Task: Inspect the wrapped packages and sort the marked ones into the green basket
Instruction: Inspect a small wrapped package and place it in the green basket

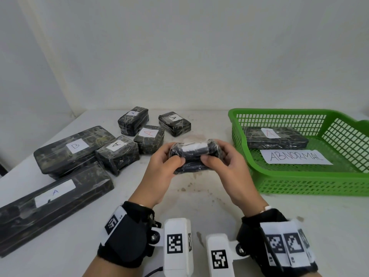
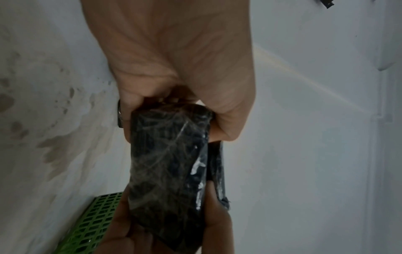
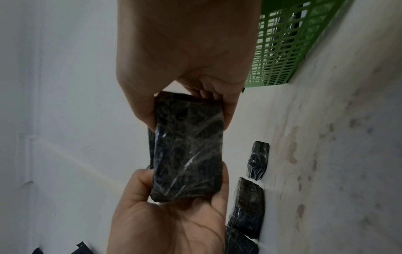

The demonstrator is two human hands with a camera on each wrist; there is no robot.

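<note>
A small black wrapped package (image 1: 191,155) is held up over the middle of the table. My left hand (image 1: 171,156) grips its left end and my right hand (image 1: 214,154) grips its right end, thumbs on the near side. A white label lies on its top face, and its letter cannot be read. The left wrist view shows the package (image 2: 172,163) with my left hand (image 2: 174,110) curled round its end; in the right wrist view the package (image 3: 189,149) sits in my right hand (image 3: 191,101). The green basket (image 1: 311,188) stands at the right.
In the basket lie a package with a red A (image 1: 275,138) and a paper reading ABNORMAL (image 1: 295,156). On the left are a long package marked B (image 1: 73,146), a longer one marked A (image 1: 54,196) and several small A packages (image 1: 148,136). The white table (image 1: 199,206) is stained.
</note>
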